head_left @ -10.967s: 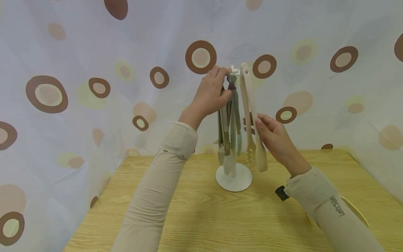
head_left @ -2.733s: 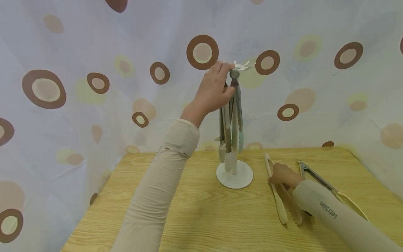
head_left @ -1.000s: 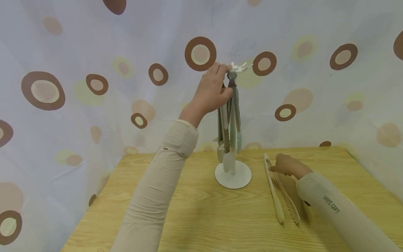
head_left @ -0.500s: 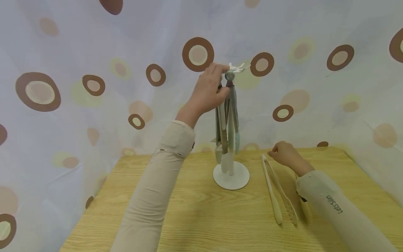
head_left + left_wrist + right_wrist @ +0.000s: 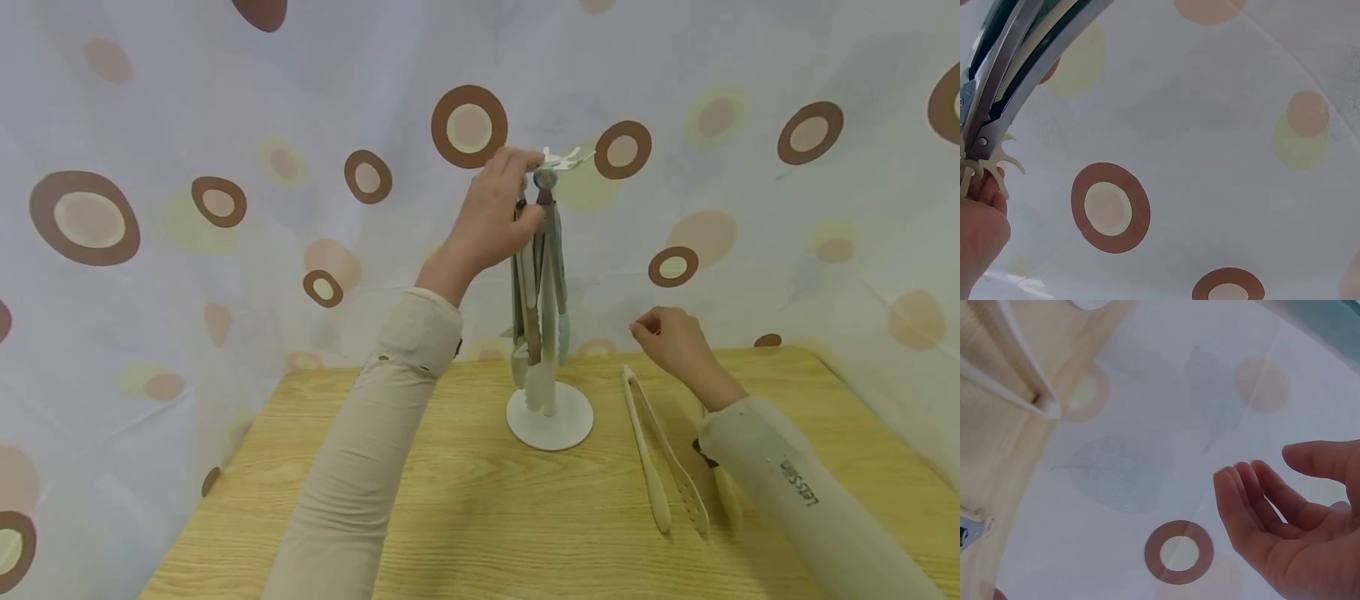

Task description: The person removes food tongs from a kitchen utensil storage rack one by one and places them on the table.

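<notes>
At the head view's centre stands a white utensil stand [image 5: 564, 432] with a round base and hooks on top. My left hand [image 5: 491, 212] grips its hooked top from the left, thumb below the hooks. Several metal-armed tongs [image 5: 551, 237] hang from it, one with pale teal tips; in the left wrist view the hanging tongs [image 5: 1007, 69] slant past the hand. My right hand [image 5: 678, 343] is raised over the table's back edge, fingers loosely curved, holding nothing. Below it lie beige tongs [image 5: 654, 487], spread in a narrow V, one end slotted.
Another pair of tongs [image 5: 726, 500] lies right of the beige ones, mostly hidden under my right forearm. The wooden table [image 5: 480, 517] meets a hanging curtain [image 5: 405, 92] with brown ring prints at its back and sides.
My right hand took the beige tongs from beside the stand, laid them on the table and let go. It has since risen up and left. My left hand keeps its place on the stand.
</notes>
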Demonstrator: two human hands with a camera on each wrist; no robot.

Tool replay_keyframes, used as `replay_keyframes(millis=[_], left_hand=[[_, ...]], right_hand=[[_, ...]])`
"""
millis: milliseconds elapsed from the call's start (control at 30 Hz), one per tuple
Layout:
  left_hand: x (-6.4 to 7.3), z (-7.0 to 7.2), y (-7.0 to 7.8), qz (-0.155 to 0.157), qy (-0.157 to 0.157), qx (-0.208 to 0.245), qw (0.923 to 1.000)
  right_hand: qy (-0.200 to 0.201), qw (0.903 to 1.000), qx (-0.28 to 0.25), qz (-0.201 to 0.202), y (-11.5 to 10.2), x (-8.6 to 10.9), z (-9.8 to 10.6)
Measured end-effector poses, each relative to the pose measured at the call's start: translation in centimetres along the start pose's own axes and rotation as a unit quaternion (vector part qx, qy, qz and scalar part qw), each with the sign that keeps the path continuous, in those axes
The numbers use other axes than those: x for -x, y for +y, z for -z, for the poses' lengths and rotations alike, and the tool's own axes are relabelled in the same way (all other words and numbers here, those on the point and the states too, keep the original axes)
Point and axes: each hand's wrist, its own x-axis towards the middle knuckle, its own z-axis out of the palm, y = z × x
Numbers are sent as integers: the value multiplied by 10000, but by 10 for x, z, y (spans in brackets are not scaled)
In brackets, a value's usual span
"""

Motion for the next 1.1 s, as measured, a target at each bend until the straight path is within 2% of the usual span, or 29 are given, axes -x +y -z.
replay_keyframes(millis=[233,433,600,833,1100], left_hand=[[0,0,0,-54,63,42,10000],[-1,-1,1,-8,9,18,10000],[-1,-1,1,69,-53,3,10000],[0,-2,1,-29,141,48,9999],[1,-4,2,0,259,222,9994]], right_hand=[[815,9951,-406,394,-20,-3,8],[1374,9866,-781,405,-41,-5,16],[1676,9787,-1045,559,-53,-9,21],[2130,9584,-1431,1246,-67,-14,24],[2251,9426,-1903,1570,-79,-19,28]])
